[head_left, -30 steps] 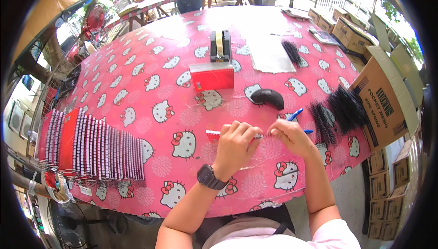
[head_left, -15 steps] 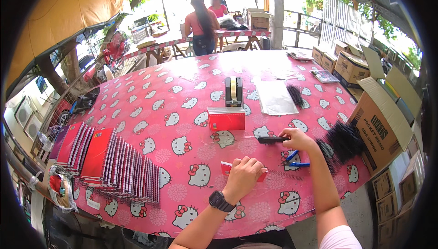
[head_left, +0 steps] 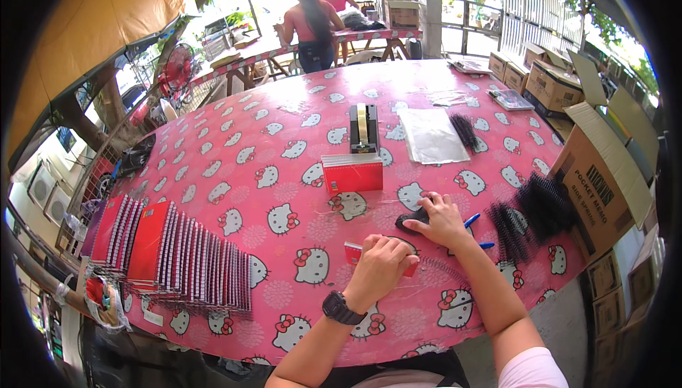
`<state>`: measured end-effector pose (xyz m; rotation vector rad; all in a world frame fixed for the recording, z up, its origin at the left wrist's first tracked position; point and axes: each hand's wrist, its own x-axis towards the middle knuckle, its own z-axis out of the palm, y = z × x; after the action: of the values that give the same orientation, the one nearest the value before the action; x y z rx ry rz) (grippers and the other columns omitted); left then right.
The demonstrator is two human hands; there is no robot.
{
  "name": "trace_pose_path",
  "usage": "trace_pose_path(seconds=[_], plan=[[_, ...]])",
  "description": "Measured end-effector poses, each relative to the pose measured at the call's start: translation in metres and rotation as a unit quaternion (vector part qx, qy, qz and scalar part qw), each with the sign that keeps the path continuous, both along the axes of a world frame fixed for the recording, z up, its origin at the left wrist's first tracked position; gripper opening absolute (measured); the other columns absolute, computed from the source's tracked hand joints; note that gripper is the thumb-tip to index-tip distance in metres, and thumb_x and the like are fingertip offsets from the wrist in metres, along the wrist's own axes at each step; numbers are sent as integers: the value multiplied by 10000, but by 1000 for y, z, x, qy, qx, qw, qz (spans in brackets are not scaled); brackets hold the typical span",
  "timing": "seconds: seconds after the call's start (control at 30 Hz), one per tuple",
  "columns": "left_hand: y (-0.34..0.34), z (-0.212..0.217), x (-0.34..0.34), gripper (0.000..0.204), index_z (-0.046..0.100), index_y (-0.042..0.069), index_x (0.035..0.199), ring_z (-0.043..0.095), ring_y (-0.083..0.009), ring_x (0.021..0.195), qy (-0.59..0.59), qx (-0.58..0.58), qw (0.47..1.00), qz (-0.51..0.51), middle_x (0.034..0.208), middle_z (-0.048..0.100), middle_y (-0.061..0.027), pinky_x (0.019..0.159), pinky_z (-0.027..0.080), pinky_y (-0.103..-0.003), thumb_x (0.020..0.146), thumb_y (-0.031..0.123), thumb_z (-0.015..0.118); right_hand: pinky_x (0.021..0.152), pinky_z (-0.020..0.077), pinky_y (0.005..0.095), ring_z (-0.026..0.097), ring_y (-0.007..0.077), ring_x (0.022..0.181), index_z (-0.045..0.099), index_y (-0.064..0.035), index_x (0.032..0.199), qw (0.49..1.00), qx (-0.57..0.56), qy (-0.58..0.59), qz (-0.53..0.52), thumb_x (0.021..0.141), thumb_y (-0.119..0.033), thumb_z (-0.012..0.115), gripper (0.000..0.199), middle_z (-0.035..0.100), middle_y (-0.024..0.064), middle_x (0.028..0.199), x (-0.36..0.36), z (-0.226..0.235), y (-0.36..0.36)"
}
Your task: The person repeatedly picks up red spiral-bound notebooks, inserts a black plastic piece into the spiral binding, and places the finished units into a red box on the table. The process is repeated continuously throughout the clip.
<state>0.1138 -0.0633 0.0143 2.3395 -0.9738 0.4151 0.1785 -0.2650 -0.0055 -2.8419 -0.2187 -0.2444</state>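
R hand [head_left: 442, 221] has shifted closer to L hand [head_left: 387, 256], w/ black curved tool [head_left: 410, 222]; fingers over it, can't tell if clenched. L grip holds red notebook [head_left: 352, 254] on table [head_left: 234, 260], nearer wearer than tape dispenser [head_left: 364, 132]. Coil [head_left: 442, 269] trails out R, so binding looks unfinished. Coiled notebooks [head_left: 188, 260] L of dispenser seem done; loose coils [head_left: 508, 232] R of it apparently unused.
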Motion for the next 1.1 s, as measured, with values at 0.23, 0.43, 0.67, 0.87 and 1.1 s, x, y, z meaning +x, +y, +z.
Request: trace_pose_path(seconds=[0.23, 0.43, 0.67, 0.87, 1.1], plan=[[4, 7, 3, 181, 613, 178, 992, 561, -156, 1049, 11, -53, 998, 9, 959, 636, 37, 1069, 78, -579, 840, 266, 660, 1036, 327, 505, 370, 408, 1293, 497, -117, 1267, 1000, 11, -12, 1, 659, -677, 686, 848, 380, 260, 1404, -7, -10, 4], [-3, -9, 4, 241, 618, 192, 999, 560, -165, 1046, 2, -6, 1000, 12, 955, 632, 46, 1067, 77, -582, 798, 290, 708, 997, 403, 436, 462, 431, 1220, 577, -58, 1142, 992, 125, -18, 14, 649, -522, 781, 707, 471, 273, 1323, -26, 3, -12], [17, -1, 16, 211, 650, 176, 889, 564, -169, 915, -10, -8, 999, 30, 883, 611, 29, 980, 254, -470, 753, 306, 744, 983, 393, 355, 539, 246, 1140, 638, -7, 1041, 713, 614, 255, 221, 767, -493, 714, 563, 589, 180, 1225, -31, 20, -41], [15, -9, 21, 308, 656, 160, 924, 553, -164, 802, -60, -52, 996, 34, 815, 602, 32, 847, 311, -378, 687, 305, 788, 963, 410, 319, 552, 202, 1086, 649, 27, 1007, 733, 573, 279, 238, 802, -565, 645, 626, 564, 192, 1254, -31, 2, -28], [12, -3, 17, 624, 562, 137, 1177, 589, -164, 797, -12, -103, 993, 57, 800, 609, 7, 901, 310, -398, 635, 279, 835, 841, 449, 298, 585, 145, 929, 653, 32, 975, 877, 423, 166, 157, 822, -465, 661, 521, 666, 110, 1020, -35, 14, -22]])
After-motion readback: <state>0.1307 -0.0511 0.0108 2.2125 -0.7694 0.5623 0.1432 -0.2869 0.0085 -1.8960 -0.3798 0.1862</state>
